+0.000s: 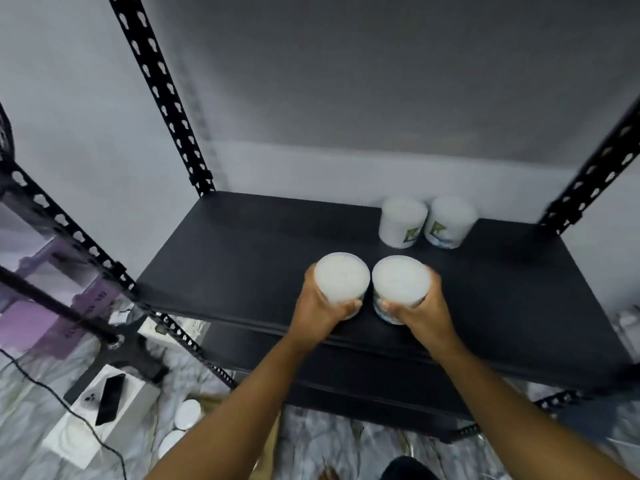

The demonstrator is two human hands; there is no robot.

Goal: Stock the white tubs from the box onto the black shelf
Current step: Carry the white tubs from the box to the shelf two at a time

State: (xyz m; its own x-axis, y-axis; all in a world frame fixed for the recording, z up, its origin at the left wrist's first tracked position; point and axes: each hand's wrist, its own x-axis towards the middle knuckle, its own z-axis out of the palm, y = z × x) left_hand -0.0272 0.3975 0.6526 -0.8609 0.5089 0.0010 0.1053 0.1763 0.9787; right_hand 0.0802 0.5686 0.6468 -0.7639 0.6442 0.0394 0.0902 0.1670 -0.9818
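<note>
Two white tubs (401,220) (450,221) with small labels stand side by side at the back right of the black shelf (242,258). My left hand (320,308) grips a third white tub (341,278) over the shelf's front middle. Right beside it, my right hand (424,311) grips a fourth white tub (398,280). The two held tubs nearly touch. Whether they rest on the shelf board or hang just above it is unclear. More white tubs (187,414) show below my left forearm, in a box mostly hidden by my arm.
Black slotted uprights (162,95) (595,174) frame the shelf. A lower shelf board (346,375) sits beneath. A white carton with a dark phone-like object (110,398) lies on the marbled floor at left, with a black cable (52,393) and a purple stool (31,306).
</note>
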